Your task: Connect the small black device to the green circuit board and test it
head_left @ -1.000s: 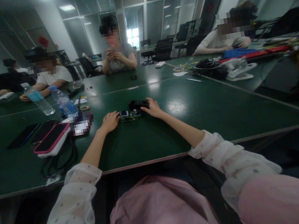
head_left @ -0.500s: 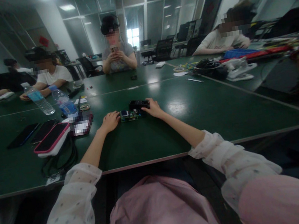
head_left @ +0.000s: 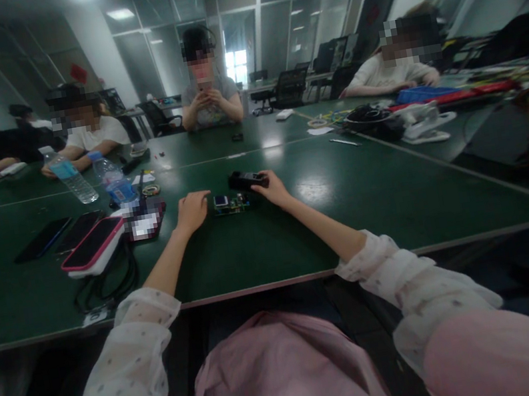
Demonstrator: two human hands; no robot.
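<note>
My right hand [head_left: 272, 188] grips the right end of a small black plastic case [head_left: 245, 181], its thumb and fingers closed around that end. The case looks tilted and slightly raised above the table. Just in front of it, on the green tabletop, lies a green circuit board [head_left: 232, 205] with a small square screen on its left part. My left hand [head_left: 192, 211] is left of the board, apart from it, fingers stretched toward the right and holding nothing visible.
Left of my arm are a pink-edged phone [head_left: 93, 243], dark phones [head_left: 43, 240], a black cable [head_left: 111, 281] and water bottles [head_left: 114, 181]. At the right lie a white tool [head_left: 427, 123] and a pen [head_left: 345, 142]. Several people sit around the table [head_left: 427, 198].
My right hand has lifted and tilted the black case a little. My left hand has drawn back from the board's left edge and risen slightly.
</note>
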